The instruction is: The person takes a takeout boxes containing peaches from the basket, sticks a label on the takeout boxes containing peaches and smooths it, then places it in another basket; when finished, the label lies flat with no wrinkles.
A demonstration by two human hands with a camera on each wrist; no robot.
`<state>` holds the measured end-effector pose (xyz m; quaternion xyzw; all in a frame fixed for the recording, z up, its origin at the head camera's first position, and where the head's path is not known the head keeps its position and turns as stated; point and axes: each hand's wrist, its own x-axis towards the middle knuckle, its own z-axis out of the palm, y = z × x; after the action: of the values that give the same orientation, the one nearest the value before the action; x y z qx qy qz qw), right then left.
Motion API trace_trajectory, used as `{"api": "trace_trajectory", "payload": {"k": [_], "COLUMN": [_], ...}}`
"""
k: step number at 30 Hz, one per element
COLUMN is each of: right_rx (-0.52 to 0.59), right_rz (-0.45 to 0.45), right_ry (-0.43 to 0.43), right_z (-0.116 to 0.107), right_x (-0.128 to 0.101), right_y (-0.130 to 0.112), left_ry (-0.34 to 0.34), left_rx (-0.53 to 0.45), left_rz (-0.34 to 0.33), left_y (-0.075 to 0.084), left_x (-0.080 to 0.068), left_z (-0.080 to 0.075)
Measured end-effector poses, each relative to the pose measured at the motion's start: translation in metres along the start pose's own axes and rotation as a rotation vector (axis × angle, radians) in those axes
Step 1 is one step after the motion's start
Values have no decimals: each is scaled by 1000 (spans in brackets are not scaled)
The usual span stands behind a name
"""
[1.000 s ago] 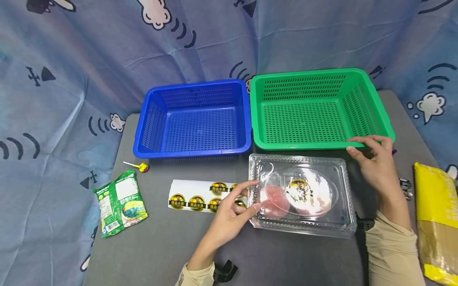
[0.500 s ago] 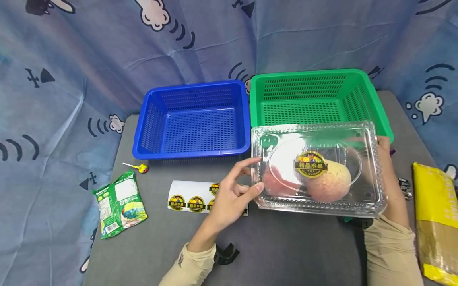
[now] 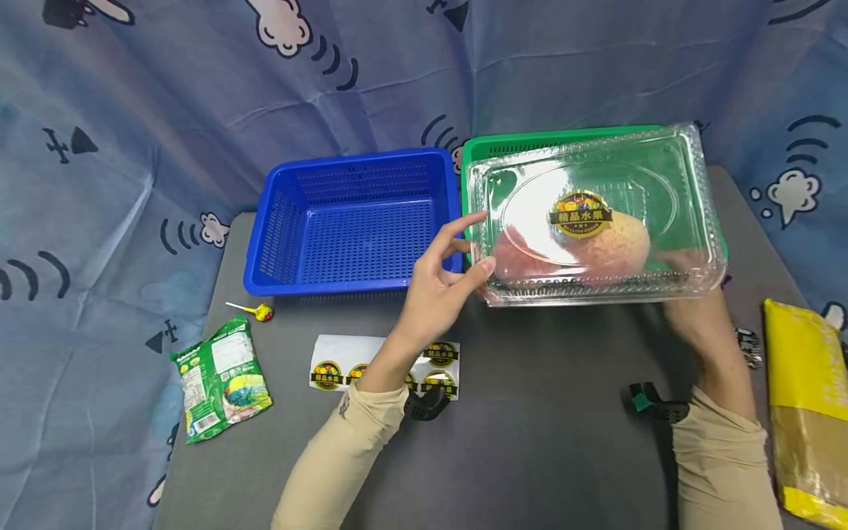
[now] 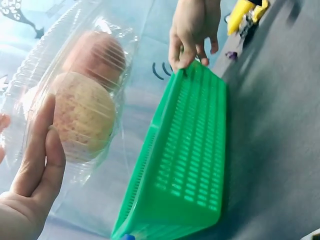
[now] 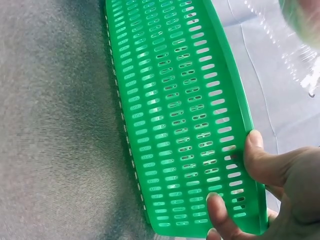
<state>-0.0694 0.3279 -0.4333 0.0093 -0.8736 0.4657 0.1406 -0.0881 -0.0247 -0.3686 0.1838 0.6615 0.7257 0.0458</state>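
The left hand [image 3: 442, 283] pinches the clear fruit box [image 3: 589, 213] up over the green basket [image 4: 192, 165], whose corner the right hand [image 5: 272, 197] grips, so I think the box could tip and fall.

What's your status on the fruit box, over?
Left grip pinching clear fruit box, held above green basket. Right grip on basket rim. No obstruction seen.
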Motion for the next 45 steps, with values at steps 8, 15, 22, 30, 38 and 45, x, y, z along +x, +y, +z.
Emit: {"api": "trace_trajectory", "payload": {"k": [8,15,22,30,38,45], "right_rx": [-146,-115,-108,-112,-100,-129], "right_rz": [225,212,198,183,181,196], "right_ry": [-41,-64,-61,-49,-53,-65], "right_z": [0,0,1,1,2,2], "right_x": [1,0,1,0,1,0], "right_y": [5,-2,0,1,1,0], "left_ry": [22,58,70,51,9,24], "left_rx": [101,131,177,139,211,255], "left_rz": [-6,-66,-160,-238,-309,-367], "left_y": [-4,-12,-19,-32,-42,-48], "left_x": [40,66,77,90,102,110], "left_z": [-3,0,5,8,16,22]}}
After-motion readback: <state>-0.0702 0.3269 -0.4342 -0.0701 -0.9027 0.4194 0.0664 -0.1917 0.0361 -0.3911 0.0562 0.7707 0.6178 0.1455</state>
